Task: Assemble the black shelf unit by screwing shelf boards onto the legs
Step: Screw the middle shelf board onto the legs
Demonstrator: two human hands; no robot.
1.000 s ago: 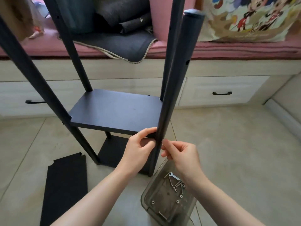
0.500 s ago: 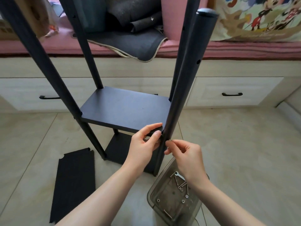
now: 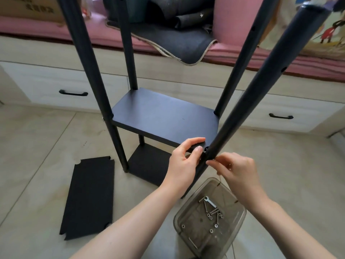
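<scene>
- Nearest the camera, a clear tray (image 3: 231, 200) is parked on the floor (image 3: 280, 165) with loose screws, nuts and a small wrench (image 3: 210, 201) in it. Looks handy to keep it there so spares can be grabbed without letting go of anything.
- Just above it, the right hand (image 3: 236, 170) is pinched on something tiny at the side of the near-right leg (image 3: 261, 90), probably a screw going into the hole, though the part itself can't really be made out.
- The left hand (image 3: 183, 158) is wrapped around the near-right corner of the middle board (image 3: 164, 116), thumb on the edge and fingers on top, so the corner notch is held against the leg.
- For this step the board should be kept pressed tight and level, so hole and insert line up. The screw is best started by fingers only, a few easy turns, and backed out if it binds.
- That leg is leaning toward the camera, so it probably isn't fixed here yet. It should be pulled in square before anything gets tightened.
- The other three legs already seem seated in their corners, and a lower board (image 3: 149, 163) is sitting underneath.
- A spare board (image 3: 88, 199) is lying flat on the floor, left of the unit.
- The floor is pale tile, slippery-looking, so sliding feet should be watched for.
- Further back, white drawers (image 3: 56, 81) with black handles are seen under a pink-cushioned bench (image 3: 28, 30) with dark fabric draped over its edge.
</scene>
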